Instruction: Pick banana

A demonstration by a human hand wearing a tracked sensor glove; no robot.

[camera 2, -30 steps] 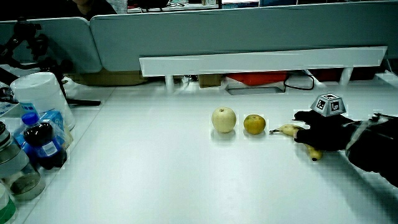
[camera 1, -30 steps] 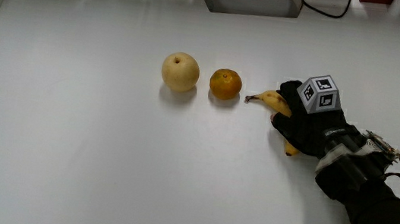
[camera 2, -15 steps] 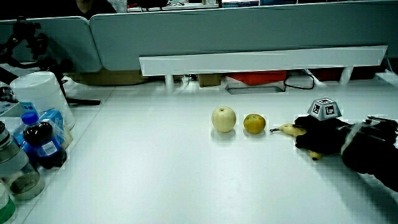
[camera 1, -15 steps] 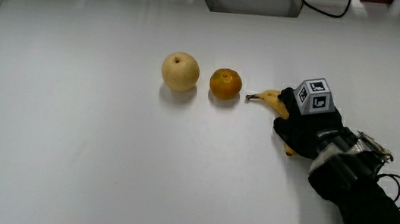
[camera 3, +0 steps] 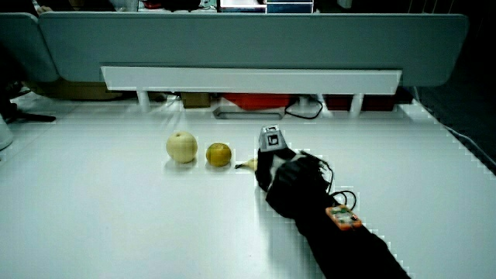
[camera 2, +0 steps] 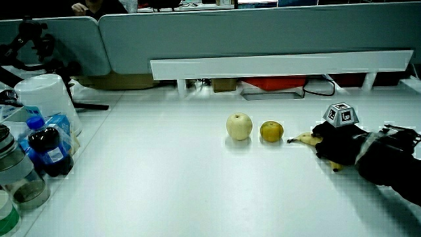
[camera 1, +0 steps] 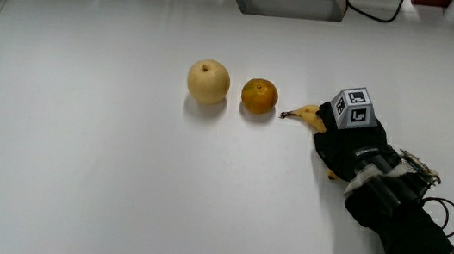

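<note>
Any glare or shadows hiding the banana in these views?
Main view: no glare; the hand covers most of the banana, and soft shadows sit under the pear and orange. In both side views only the banana's stem end shows.

White table (camera 1: 74,169), glossy, w/ soft light reflections. Low grey-blue partition (camera 2: 263,33) along the table's edge farthest from the person; a long white rail (camera 2: 276,66) on short legs runs in front of it, w/ a red box (camera 3: 252,101) and a black cable (camera 2: 316,84) under it. Bottles (camera 2: 43,148) and a white tub (camera 2: 43,99) stand at one table edge in a side view.
</note>
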